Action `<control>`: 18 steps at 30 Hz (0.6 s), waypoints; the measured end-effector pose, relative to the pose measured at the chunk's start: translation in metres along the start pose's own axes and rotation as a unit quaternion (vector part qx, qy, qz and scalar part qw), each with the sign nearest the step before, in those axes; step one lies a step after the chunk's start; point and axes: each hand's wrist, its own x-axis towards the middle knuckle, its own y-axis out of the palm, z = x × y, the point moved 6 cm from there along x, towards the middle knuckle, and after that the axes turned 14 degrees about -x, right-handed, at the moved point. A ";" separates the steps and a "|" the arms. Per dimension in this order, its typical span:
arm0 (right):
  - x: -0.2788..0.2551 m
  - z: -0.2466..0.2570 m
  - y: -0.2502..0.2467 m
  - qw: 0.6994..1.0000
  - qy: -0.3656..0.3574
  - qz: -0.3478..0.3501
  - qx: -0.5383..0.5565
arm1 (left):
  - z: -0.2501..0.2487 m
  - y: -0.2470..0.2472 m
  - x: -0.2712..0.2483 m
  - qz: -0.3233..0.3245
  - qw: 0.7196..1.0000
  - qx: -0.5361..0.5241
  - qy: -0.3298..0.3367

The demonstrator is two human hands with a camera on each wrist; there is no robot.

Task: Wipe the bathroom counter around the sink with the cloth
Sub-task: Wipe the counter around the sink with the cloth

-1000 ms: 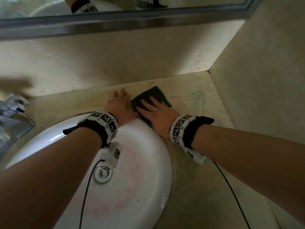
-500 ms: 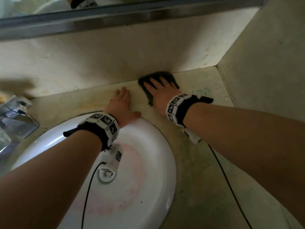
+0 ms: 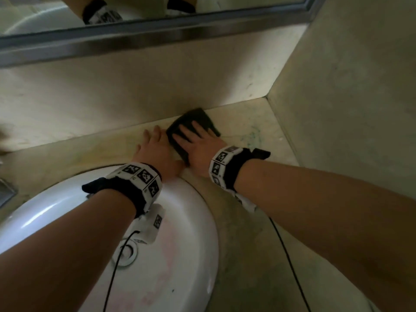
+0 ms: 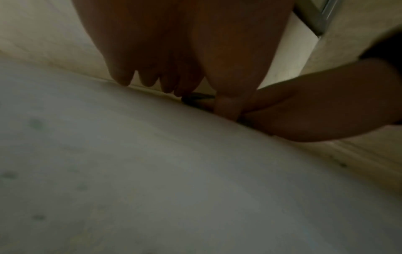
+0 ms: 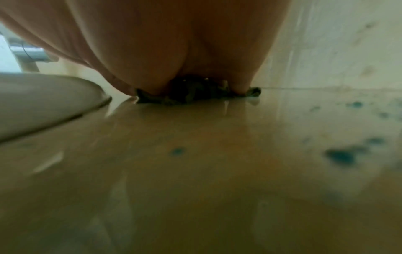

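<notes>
A dark cloth (image 3: pixel 198 119) lies on the beige counter (image 3: pixel 245 122) behind the white sink (image 3: pixel 191 212), close to the back wall. My right hand (image 3: pixel 199 144) presses flat on it with straight, spread fingers. In the right wrist view the cloth (image 5: pixel 195 95) bunches under the palm. My left hand (image 3: pixel 155 150) rests flat on the bare counter just left of the cloth, its wrist over the sink rim. In the left wrist view its fingers (image 4: pixel 150 77) lie straight past the sink rim (image 4: pixel 152 171), with the right hand (image 4: pixel 304 111) beside the thumb.
Blue-green stains (image 3: pixel 252 136) mark the counter right of the cloth, also as blue spots (image 5: pixel 341 156) in the right wrist view. A side wall (image 3: pixel 349 109) closes the corner at right. A metal mirror frame (image 3: pixel 157 34) runs above the backsplash. The drain (image 3: pixel 128 253) sits mid-sink.
My right hand slid the cloth away from the sink to the back wall, then drew it back beside the left hand. The left hand stayed planted.
</notes>
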 end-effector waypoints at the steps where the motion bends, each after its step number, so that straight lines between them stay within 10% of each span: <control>1: 0.004 -0.013 0.001 1.000 0.022 0.004 0.008 | -0.006 0.005 0.001 0.007 1.000 -0.002 -0.009; 18: -0.015 -0.127 0.023 0.972 0.216 -0.018 0.088 | -0.007 0.009 0.002 0.024 1.000 -0.001 -0.016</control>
